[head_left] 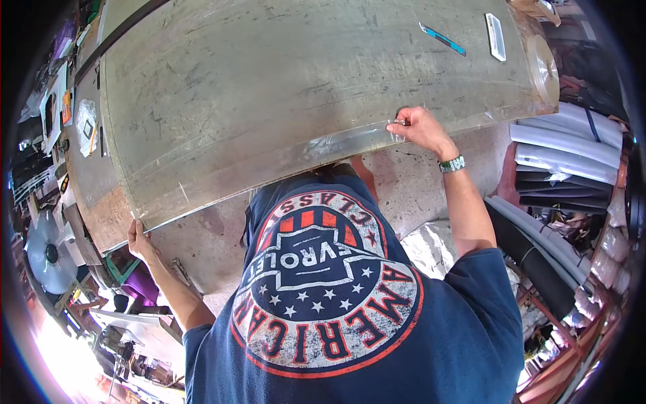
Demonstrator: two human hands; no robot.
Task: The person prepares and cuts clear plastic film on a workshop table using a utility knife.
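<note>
Near the table's front edge, my right hand pinches a clear, shiny strip of plastic film or tape between thumb and fingers. The strip lies along that edge to the left of the hand; its far end is hard to see. At the table's front left corner is my left hand, thumb and finger closed together against the edge. What it pinches there is too small to make out. Under both hands is the worn, scratched tabletop.
A blue utility knife and a white rectangular piece lie at the far right of the table. Nearby stands a roll of clear film. Rolled sheets are stacked at right. A fan-like disc stands at left.
</note>
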